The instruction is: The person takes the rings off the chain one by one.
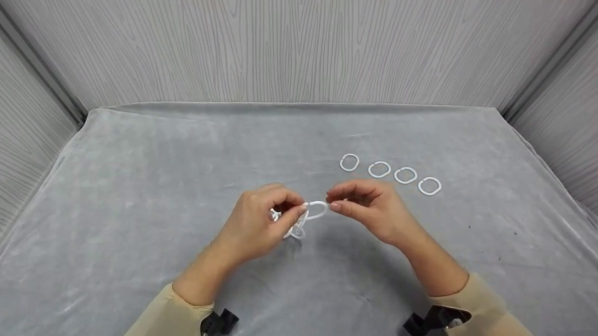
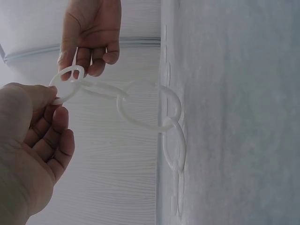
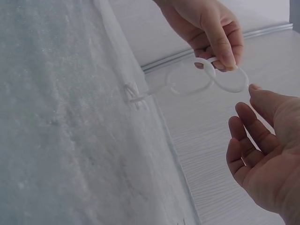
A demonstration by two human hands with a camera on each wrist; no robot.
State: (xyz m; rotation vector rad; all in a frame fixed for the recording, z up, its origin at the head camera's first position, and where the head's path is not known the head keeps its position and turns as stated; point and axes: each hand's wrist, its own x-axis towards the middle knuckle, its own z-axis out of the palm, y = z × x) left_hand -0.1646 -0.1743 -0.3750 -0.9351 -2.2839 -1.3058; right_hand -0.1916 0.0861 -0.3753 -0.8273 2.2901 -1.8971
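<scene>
Left hand (image 1: 256,221) pinching end link (image 1: 318,202) of white chain (image 2: 145,127), over mid-tabletop (image 1: 152,182); right hand (image 1: 378,212) beside it, fingers parted. Loose links (image 1: 404,183), four, toward far right corner.

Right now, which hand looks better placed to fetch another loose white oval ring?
Probably the right hand: it is nearer the four loose, white, plastic-looking oval rings and grips nothing, while the left hand pinches a white, plastic-looking chain of linked rings.
</scene>
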